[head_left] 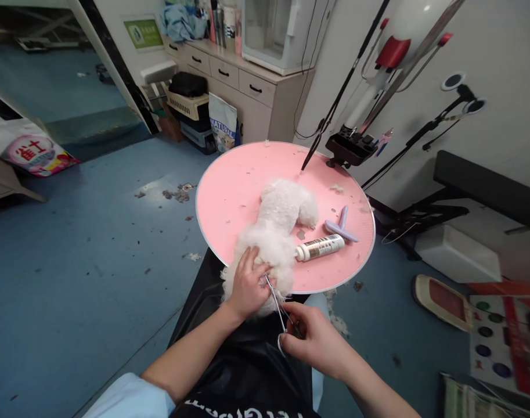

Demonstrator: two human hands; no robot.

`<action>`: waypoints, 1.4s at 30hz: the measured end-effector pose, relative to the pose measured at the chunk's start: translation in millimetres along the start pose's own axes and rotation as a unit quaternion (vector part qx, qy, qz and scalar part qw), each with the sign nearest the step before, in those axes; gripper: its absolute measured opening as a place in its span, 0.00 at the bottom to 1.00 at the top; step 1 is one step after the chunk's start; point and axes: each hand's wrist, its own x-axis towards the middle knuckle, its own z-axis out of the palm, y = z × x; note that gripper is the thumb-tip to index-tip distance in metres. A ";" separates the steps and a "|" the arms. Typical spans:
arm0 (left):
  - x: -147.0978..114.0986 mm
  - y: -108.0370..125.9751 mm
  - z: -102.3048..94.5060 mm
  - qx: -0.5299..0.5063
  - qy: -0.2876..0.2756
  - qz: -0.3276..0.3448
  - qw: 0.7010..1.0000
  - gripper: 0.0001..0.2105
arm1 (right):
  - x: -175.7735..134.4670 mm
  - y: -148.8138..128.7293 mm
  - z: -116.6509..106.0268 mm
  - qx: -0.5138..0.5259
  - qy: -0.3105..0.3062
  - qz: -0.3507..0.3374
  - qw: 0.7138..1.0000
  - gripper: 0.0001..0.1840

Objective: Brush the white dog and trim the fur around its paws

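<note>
A small white fluffy dog (277, 226) lies on a round pink grooming table (230, 186), its rear toward me. My left hand (246, 284) grips the dog's hindquarters near the table's front edge. My right hand (313, 339) holds a pair of thin metal scissors (277, 302), blades pointing up at the fur beside my left fingers. A white tube bottle (319, 248) and a lilac brush (341, 227) lie on the table to the right of the dog.
A black grooming arm (343, 87) and a stand dryer (390, 52) rise behind the table. Cabinets (242, 87), a pet carrier (188, 104) and a bag (223, 125) stand at the back. Fur clumps litter the blue floor (94, 244). A black apron (242, 354) covers my lap.
</note>
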 end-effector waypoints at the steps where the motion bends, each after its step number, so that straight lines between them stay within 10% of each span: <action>1: 0.4 0.8 -0.8 0.004 -0.001 0.003 1.000 0.13 | 0.5 -1.3 0.2 0.003 0.002 -0.007 1.000 0.14; 13: 1.5 2.4 -0.2 0.000 -0.016 0.006 1.000 0.11 | -11.9 10.7 7.2 0.067 -0.002 -0.025 0.997 0.20; 23: 1.6 2.1 0.0 -0.007 -0.028 -0.008 1.000 0.11 | -10.9 30.1 17.4 -0.080 0.032 -0.067 0.994 0.28; 34: 0.2 -1.4 3.1 -0.018 -0.015 -0.032 0.999 0.10 | 3.4 74.9 28.9 -0.367 0.146 -0.194 0.898 0.30; 42: -3.3 -4.1 5.0 -0.019 -0.010 -0.014 1.000 0.12 | -8.6 47.9 24.7 -0.055 0.084 -0.065 0.993 0.30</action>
